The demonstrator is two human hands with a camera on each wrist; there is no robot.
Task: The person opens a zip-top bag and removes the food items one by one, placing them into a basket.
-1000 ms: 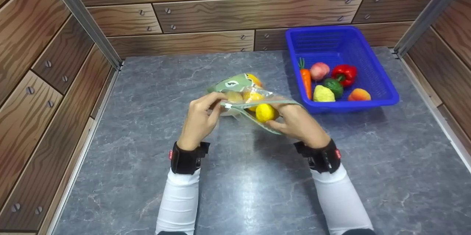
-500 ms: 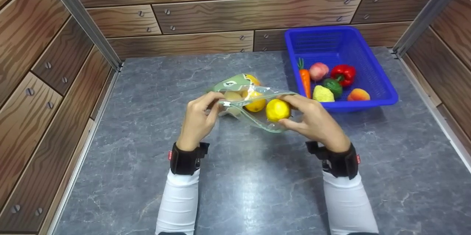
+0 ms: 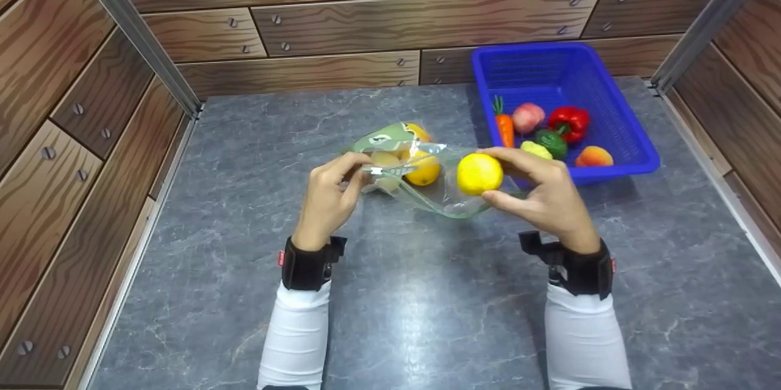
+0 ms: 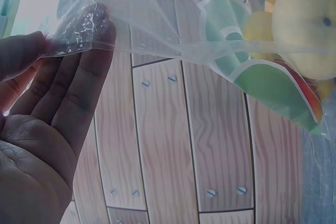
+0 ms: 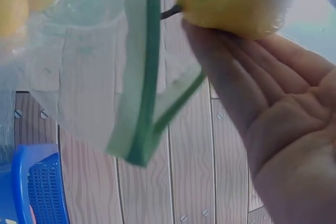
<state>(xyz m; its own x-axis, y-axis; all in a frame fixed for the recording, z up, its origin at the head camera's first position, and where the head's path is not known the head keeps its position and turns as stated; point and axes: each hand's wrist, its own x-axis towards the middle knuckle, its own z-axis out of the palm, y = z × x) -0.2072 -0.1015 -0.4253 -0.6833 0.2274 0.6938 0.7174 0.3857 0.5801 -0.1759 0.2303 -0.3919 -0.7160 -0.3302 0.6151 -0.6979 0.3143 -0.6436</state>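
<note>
My left hand [image 3: 329,198] pinches the left end of a clear and green zip bag [image 3: 384,137], near its white slider [image 3: 376,171]. Between the thumb and fingers of my right hand [image 3: 543,195] is a yellow pear [image 3: 479,174], whose dark stem shows in the right wrist view. This pear is at the right end of the bag's gaping mouth, and the bag's green-edged strip [image 5: 149,77] hangs beside it. Inside the bag are an orange-yellow fruit [image 3: 422,168] and a pale round fruit [image 4: 307,30], with more yellow fruit partly hidden behind the print.
At the back right stands a blue basket [image 3: 631,133]. It holds a carrot [image 3: 504,129], a pink round fruit [image 3: 528,117], a red bell pepper [image 3: 572,121], a green vegetable [image 3: 551,144], a pale yellow piece [image 3: 536,149] and a peach [image 3: 593,157]. Wood-patterned walls surround the grey tabletop [image 3: 244,317].
My right hand has moved right, drawing the yellow pear from inside the bag to the right end of its mouth. The left hand has kept its hold almost in place.
</note>
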